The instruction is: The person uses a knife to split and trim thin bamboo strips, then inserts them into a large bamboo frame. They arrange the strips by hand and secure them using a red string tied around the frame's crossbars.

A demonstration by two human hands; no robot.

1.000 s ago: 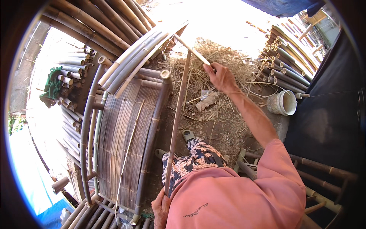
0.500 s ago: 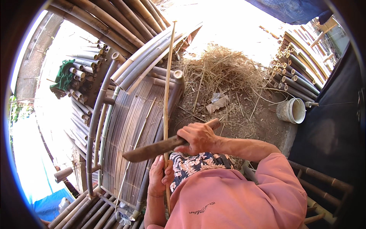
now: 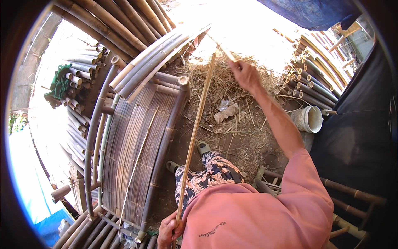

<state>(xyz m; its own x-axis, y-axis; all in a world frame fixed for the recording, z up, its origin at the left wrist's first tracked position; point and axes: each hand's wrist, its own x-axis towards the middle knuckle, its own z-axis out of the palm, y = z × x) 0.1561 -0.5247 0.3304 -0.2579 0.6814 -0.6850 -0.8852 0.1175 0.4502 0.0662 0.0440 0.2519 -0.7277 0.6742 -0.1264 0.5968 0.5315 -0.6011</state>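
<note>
A long, narrow bamboo strip [image 3: 196, 128] stands up at a slant in front of me. Its lower end is gripped by my left hand [image 3: 171, 229], with the fingers wrapped round it close to my left side. My right arm reaches far forward, and my right hand [image 3: 246, 76] is closed on the handle of a machete [image 3: 226, 52]. The blade shows nearly edge-on and points away to the left, close to the strip's far tip. Glare washes out part of it, and I cannot tell whether blade and strip touch.
A slatted bamboo bench [image 3: 132, 153] stands on my left, with split bamboo pieces [image 3: 157, 62] across its far end and a thin strip [image 3: 143, 153] on its seat. Shavings [image 3: 211, 83] heap ahead. A bucket [image 3: 309, 119] and stacked bamboo poles [image 3: 311, 79] are to the right.
My right hand has swung the machete forward and away from my body. My left hand has drawn back toward me, bringing the strip nearer and tilting its top rightward.
</note>
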